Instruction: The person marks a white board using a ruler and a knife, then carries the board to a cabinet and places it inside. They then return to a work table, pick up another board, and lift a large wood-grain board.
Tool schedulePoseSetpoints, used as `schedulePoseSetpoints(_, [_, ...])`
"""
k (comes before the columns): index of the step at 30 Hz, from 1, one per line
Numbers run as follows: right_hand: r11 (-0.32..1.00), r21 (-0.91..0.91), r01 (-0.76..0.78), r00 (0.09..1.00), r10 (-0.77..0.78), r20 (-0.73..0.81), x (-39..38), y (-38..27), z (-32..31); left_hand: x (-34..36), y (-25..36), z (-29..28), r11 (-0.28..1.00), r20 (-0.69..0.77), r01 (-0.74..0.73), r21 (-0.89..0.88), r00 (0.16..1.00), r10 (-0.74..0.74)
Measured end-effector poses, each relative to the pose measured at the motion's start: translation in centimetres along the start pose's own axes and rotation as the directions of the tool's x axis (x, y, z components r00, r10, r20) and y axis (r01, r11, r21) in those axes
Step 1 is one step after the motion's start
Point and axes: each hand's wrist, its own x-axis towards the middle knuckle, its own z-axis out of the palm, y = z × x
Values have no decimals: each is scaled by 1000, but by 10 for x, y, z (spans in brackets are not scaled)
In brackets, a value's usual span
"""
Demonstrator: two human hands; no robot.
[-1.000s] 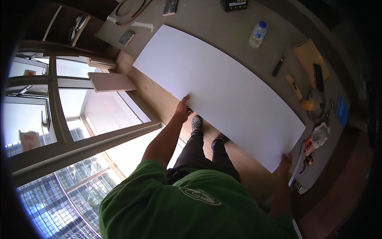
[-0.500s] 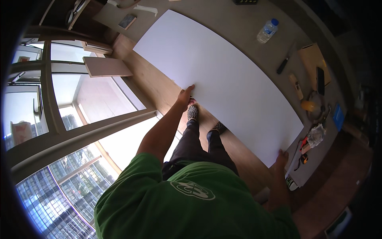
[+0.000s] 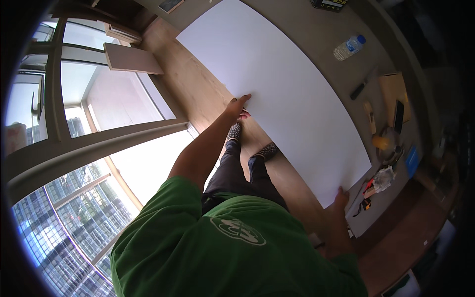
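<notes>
A large white board (image 3: 282, 94) lies across the table, its near long edge jutting toward me over the floor. My left hand (image 3: 239, 107) grips that edge near its middle, thumb flat on top and fingers curled underneath. At the near right corner, my right hand (image 3: 341, 197) holds the board's short side; most of its fingers are hidden beneath or behind the edge. Both hands are closed on the board.
Behind the board stand a water bottle (image 3: 349, 48) and a black device (image 3: 329, 4). On the right lie a black-handled knife (image 3: 358, 90), a phone (image 3: 398, 115), a tape measure (image 3: 365, 204) and a crumpled clear bag (image 3: 383, 179). A wooden panel (image 3: 132, 59) and windows are at left.
My view has turned slightly, so the table items appear shifted. Both hands keep their hold on the board, and I cannot tell whether the board itself has slid.
</notes>
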Motion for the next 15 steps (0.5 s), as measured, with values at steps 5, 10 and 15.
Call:
schedulePoseSetpoints(5, [931,348,-108,990,68,126,-3,-9,-2,12,-9,9,978,-3,-14,-208,1000,14])
schedulePoseSetpoints(10, [693,647,-318,940,143,309,-20,-36,-11,-1,-6,16,945,109,0,-327,993,38])
schedulePoseSetpoints(15, [757,595,-271,954,126,273,-9,-21,-4,0,-11,5,934,104,-9,-357,993,50])
